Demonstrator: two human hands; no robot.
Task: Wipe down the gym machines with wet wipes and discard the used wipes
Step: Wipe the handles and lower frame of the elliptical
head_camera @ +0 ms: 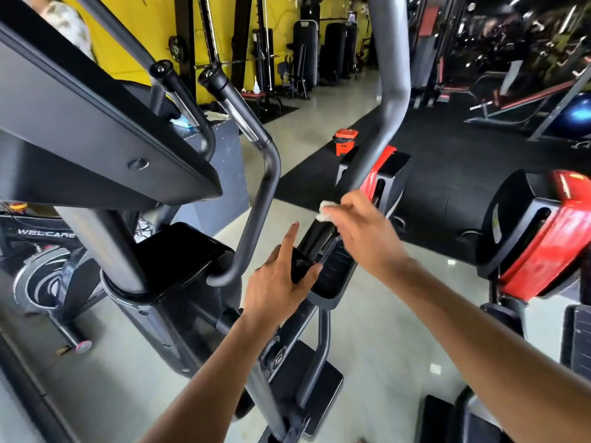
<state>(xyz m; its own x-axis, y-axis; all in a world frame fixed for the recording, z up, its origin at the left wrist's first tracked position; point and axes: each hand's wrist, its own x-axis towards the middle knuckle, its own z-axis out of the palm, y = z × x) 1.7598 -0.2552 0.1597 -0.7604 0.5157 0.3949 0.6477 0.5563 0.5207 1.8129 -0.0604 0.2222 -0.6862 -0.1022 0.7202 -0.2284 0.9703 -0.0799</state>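
Observation:
A grey and black cross-trainer (128,251) fills the left and middle of the view. Its long grey swing arm (388,91) comes down from the top to a black lower section (316,235) near the pedal (335,270). My right hand (361,231) holds a crumpled white wet wipe (326,210) against that black section. Just below it, my left hand (281,282) grips the same arm, with the index finger sticking up.
An orange and black bin (344,140) stands on the black floor mat behind the arm. A second red and black machine (543,238) is at the right. A curved fixed handlebar (262,199) stands left of my hands. A person stands at the top left.

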